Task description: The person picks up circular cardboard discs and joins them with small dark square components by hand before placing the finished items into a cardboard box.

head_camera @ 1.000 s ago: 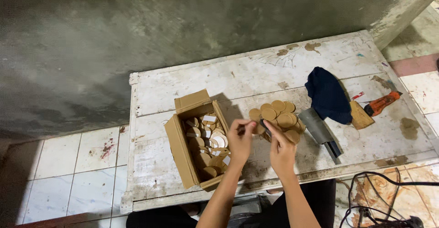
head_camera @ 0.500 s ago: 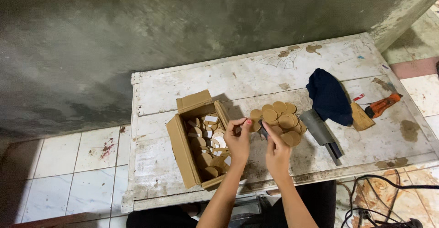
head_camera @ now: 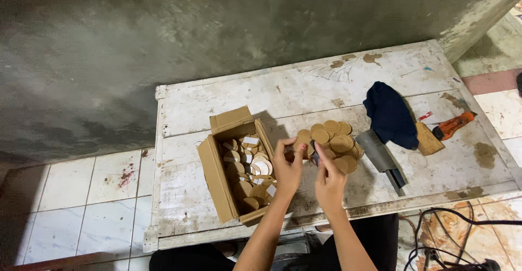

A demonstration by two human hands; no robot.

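Overhead view of a worn, white-painted wooden table [head_camera: 217,94] set against a grey concrete wall [head_camera: 163,32]. The left hand [head_camera: 287,167] and the right hand [head_camera: 329,179] meet above the table's near half, fingertips drawn together around a small round tan disc [head_camera: 300,150] held between them; the left fingers are narrowly pinched on its edge, while the right fingers close on a small dark part [head_camera: 315,156] at the disc's right side, whose kind cannot be told. The held disc sits just above both palms, between an open brown cardboard box [head_camera: 217,181] on the left and a loose pile of matching round tan discs [head_camera: 334,140] lying on the table immediately to the right. The box, touching the left hand's wrist side, is filled with further discs, some showing pale faces. Right of the pile lie a grey flat-bladed tool [head_camera: 380,154], a crumpled dark blue cloth [head_camera: 389,113], a small wooden block [head_camera: 428,143] and an orange-handled tool [head_camera: 457,124]. Black cables [head_camera: 451,233] trail over the floor at lower right.
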